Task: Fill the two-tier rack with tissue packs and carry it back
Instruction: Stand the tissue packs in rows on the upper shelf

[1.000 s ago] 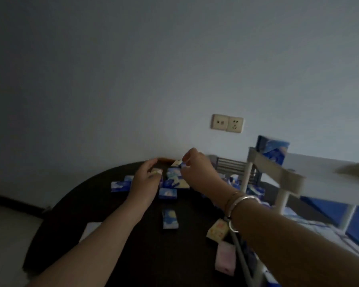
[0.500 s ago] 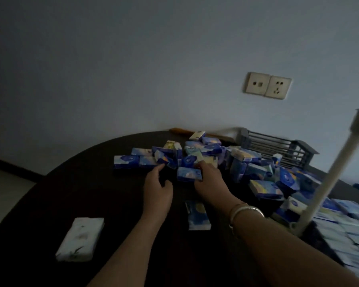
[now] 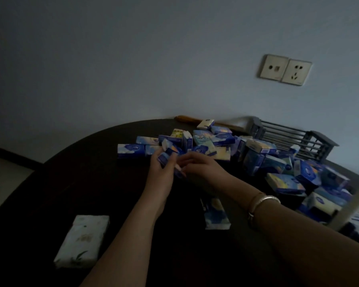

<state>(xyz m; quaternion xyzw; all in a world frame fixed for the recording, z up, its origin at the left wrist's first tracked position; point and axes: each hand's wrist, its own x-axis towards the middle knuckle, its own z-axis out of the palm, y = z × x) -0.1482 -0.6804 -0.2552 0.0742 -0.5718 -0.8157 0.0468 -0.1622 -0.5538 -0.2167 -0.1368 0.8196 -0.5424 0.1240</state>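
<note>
Lifted since earlier, both hands [image 3: 174, 168] apparently pinch one blue tissue pack [image 3: 166, 158] together.

Two hands over the bench [image 3: 50, 193]: left hand [image 3: 161, 172], right hand [image 3: 201, 166]. One blue tissue pack [image 3: 165, 157] held up between them.

One heap of blue tissue packs [image 3: 257, 160] on the far side; too many and too overlapped for an exact count, well over twenty.

One blue pack [image 3: 216, 212] lying alone, near side.

One white tissue pack with green leaf print [image 3: 83, 241], apart at left.

One dark slatted rack [image 3: 294, 139] behind the heap.

One pale post [image 3: 352, 199] at right edge.

Two wall socket plates [image 3: 285, 69]. Two bracelets [image 3: 261, 201] on the right wrist.
</note>
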